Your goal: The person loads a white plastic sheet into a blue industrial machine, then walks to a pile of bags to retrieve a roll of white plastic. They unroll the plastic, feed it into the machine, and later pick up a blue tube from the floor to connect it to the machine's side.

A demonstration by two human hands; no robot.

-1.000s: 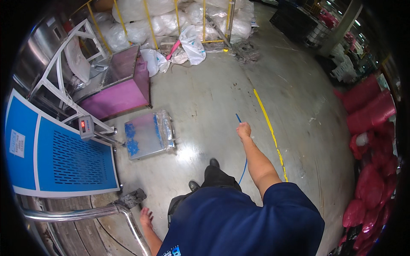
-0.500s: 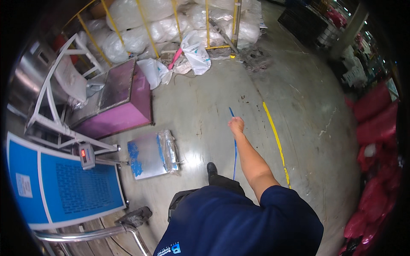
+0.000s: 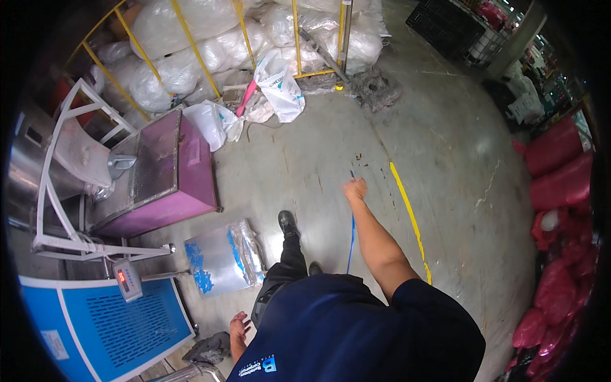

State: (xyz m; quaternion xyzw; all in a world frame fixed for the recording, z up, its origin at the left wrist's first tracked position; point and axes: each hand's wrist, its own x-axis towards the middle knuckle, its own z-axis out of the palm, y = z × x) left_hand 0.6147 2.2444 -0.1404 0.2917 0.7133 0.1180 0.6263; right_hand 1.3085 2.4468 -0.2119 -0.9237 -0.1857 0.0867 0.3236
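My right hand point(image 3: 355, 188) is stretched out ahead over the floor, its fingers closed round a thin blue strip point(image 3: 352, 239). A short end of the strip shows beyond the fist, and the longer part trails back toward my body. I cannot make out whether it is a strap or a stiff rod. Low on the left, my left hand point(image 3: 240, 328) hangs beside my hip with loosely parted fingers and nothing in them. The nearest thing to it is a metal platform scale point(image 3: 219, 258) with patches of blue film.
Left stand a pink metal box point(image 3: 181, 184), a white frame point(image 3: 48, 197), a blue panelled unit point(image 3: 127, 325) and a scale display point(image 3: 128, 280). Clear plastic sacks point(image 3: 223, 48) lie behind a yellow railing point(image 3: 191, 48). Red sacks point(image 3: 560, 280) line the right. A yellow line point(image 3: 409, 216) marks the floor.
I have stepped forward, with one foot now out ahead beside the scale. My left hand has come into view. My right hand still grips the blue strip.
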